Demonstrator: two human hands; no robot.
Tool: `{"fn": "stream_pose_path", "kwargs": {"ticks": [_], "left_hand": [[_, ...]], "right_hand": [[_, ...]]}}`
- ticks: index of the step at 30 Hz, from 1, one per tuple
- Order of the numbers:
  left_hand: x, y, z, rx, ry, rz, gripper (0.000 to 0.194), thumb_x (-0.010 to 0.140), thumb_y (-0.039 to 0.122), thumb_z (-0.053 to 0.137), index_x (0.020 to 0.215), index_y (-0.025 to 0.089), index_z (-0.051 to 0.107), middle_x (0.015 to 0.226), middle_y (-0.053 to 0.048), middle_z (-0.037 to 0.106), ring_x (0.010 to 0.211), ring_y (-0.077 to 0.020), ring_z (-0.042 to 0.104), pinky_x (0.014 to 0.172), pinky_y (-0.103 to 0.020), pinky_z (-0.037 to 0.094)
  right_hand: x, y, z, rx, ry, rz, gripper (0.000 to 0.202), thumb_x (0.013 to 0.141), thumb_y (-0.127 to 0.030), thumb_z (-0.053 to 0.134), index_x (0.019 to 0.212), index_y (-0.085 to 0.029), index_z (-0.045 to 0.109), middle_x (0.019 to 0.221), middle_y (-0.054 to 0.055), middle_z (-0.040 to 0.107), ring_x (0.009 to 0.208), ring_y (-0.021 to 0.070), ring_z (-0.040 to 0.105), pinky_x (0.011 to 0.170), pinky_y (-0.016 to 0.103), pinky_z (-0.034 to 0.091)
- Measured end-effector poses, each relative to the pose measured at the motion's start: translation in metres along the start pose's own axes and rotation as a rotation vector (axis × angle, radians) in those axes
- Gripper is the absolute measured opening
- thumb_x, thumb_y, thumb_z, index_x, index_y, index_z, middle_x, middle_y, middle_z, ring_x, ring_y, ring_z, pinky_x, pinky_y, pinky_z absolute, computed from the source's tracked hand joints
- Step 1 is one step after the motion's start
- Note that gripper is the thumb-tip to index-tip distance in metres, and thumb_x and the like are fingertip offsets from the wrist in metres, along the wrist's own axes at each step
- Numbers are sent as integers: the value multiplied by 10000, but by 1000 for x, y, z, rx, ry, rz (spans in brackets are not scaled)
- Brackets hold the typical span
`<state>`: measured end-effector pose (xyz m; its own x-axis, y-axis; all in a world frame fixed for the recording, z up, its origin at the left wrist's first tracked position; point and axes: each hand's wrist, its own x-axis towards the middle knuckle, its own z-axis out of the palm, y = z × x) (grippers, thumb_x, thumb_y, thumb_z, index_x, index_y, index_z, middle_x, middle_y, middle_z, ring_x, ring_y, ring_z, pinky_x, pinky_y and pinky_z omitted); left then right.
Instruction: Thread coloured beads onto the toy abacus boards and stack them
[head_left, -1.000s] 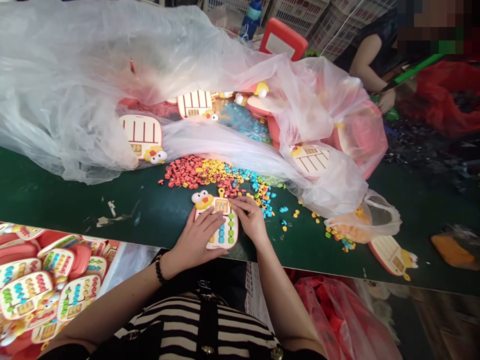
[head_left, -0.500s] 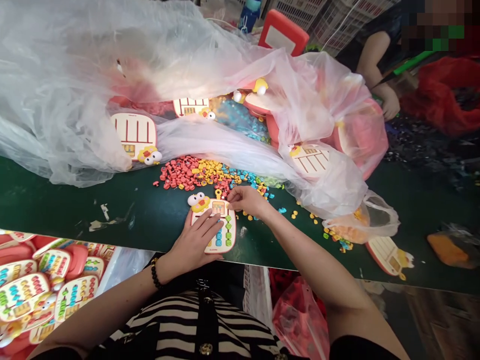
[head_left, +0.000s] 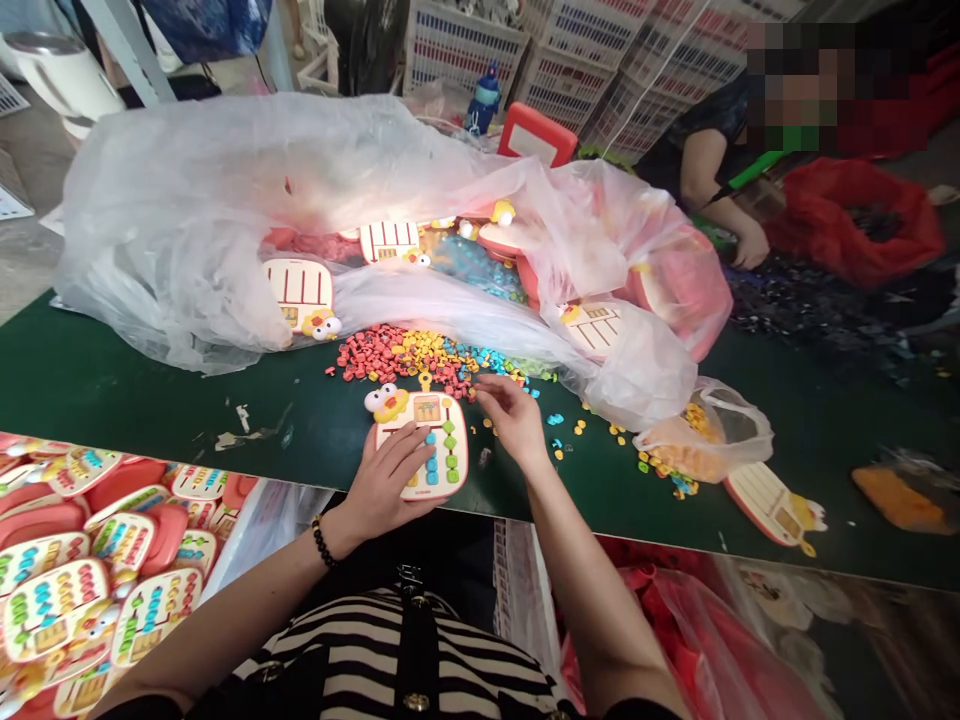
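Note:
My left hand (head_left: 390, 472) is wrapped over the left side of a cream toy board (head_left: 459, 440) with a red rim, its fingers lying across the face. The board has a yellow duck-like head with bulging white eyes (head_left: 386, 400) at its upper left and a small yellow loop on top. Green pieces (head_left: 451, 445) line its right slot, with a yellow one at the top; blue pieces (head_left: 431, 465) fill the slot beside it, and my fingers cover the rest. Right of the board, my right hand (head_left: 514, 415) has thumb and fingertips pinched at the pile's edge; what they hold is unclear.
Small red, yellow, blue and green pieces (head_left: 405, 352) lie heaped behind the board. Clear plastic bags (head_left: 187, 220) with more boards spread across the green table (head_left: 150, 400). Finished-looking boards (head_left: 56, 600) are stacked at lower left. A co-worker's hand (head_left: 750, 240) is at upper right.
My right hand has moved off the board's upper right corner to the pile's edge. A yellow piece now shows at the top of the right slot. The camera view has tilted up.

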<state>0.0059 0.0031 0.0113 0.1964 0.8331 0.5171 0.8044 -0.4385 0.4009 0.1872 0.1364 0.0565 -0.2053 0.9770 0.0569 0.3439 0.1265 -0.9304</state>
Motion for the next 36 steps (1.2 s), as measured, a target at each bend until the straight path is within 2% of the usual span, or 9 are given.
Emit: {"fn": "stream_pose_path", "kwargs": {"ticks": [4,10,16,18,20,24,28,32,36], "left_hand": [[-35,-11,-23,78,207,-40,680,775,387,705,1358,265,378,1249,-135,611,1238,-308,531,1070,-545,334],[-99,-62,-89,426,519,-253,970,633,309,817,1425,394,263,1431,-42,447,1236,-351,501,953,-573,473],[-170,-134,-116,557,799,-598,796,654,401,752,1330,446,335,1293,24,481,1122,-360,508,897,-658,437],[-194,-151,-108,545,960,-773,531,678,482,692,1123,395,416,1026,42,510,836,-234,548,725,-546,503],[-214,-157,-98,497,1024,-952,417,701,575,607,922,332,350,777,73,405,569,-121,405,512,-374,458],[-236,-133,-78,341,896,-1050,485,685,608,562,798,295,209,598,93,231,365,-114,274,331,-287,275],[-241,-109,-68,320,851,-1111,463,669,574,559,859,326,218,566,112,254,299,-126,212,314,-319,217],[-240,-110,-69,320,762,-1198,497,624,600,552,915,352,235,579,128,348,272,-132,182,309,-336,197],[-234,-116,-69,275,498,-1253,474,610,616,538,933,389,275,569,130,385,265,-141,151,299,-344,167]], "right_hand": [[-39,18,-15,-201,451,-132,222,865,-358,533,965,-218,674,957,75,700,871,201,646,845,379,508],[-77,56,-33,-631,722,-152,309,889,-359,446,1039,-190,657,1088,138,645,1120,297,559,993,522,398],[-69,70,-31,-743,679,80,533,858,-516,452,1253,-173,555,1365,208,474,1337,416,333,1013,633,284],[-67,72,-30,-750,609,78,582,864,-539,432,1286,-151,530,1398,227,439,1353,419,311,1027,634,258],[-66,72,-30,-753,556,64,602,867,-551,420,1295,-141,523,1399,232,435,1348,410,321,1037,625,249],[-67,72,-32,-739,506,60,598,864,-557,417,1273,-139,545,1373,225,468,1318,391,376,1039,594,276],[-64,72,-33,-757,485,59,585,861,-545,425,1257,-135,560,1358,223,487,1292,385,413,1039,577,291],[-62,74,-33,-784,482,45,582,861,-542,423,1246,-130,567,1344,228,495,1279,387,421,1022,574,307],[-61,75,-33,-793,491,26,589,864,-555,410,1244,-133,565,1335,222,504,1246,368,450,1009,555,323]]}}
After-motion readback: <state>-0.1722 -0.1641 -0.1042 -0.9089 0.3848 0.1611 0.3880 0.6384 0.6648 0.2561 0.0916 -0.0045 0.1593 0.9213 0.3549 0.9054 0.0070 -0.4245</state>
